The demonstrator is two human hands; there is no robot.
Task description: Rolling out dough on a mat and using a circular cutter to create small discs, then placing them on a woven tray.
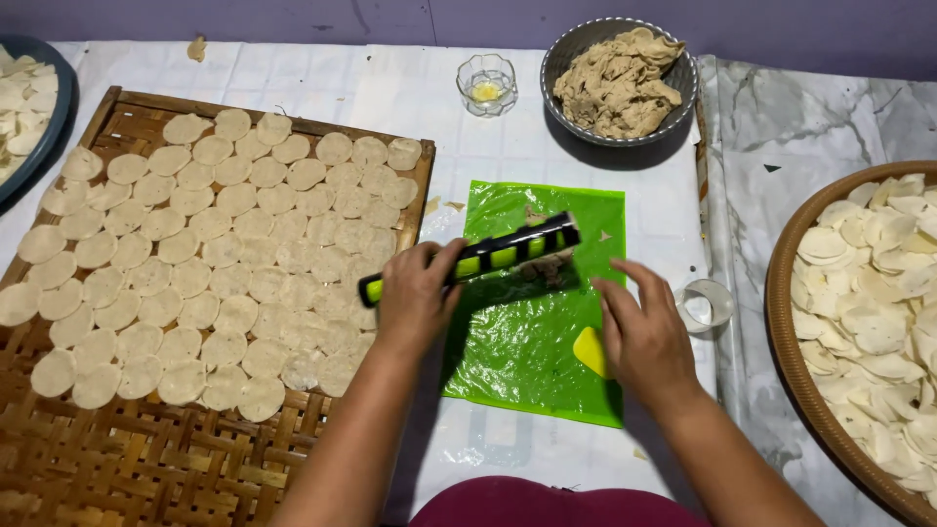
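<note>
My left hand (pixel 415 298) grips a black and yellow-green rolling pin (pixel 488 256) by its left end, lifted at a slant over a green plastic sheet (pixel 532 361). A piece of beige dough (pixel 549 268) clings under the pin's right end. My right hand (pixel 644 337) rests flat with fingers apart on the sheet's right side, beside a small yellow scraper (pixel 589 348). Left of the sheet lies a woven bamboo tray (pixel 127 459) covered with several thin round dough discs (pixel 210 259).
A grey bowl of dough (pixel 619 83) and a small glass dish with oil (pixel 486 85) stand at the back. A round cutter ring (pixel 705 303) lies right of the sheet. A round basket of discs (pixel 869 322) is at the right, another dish of discs (pixel 24 98) far left.
</note>
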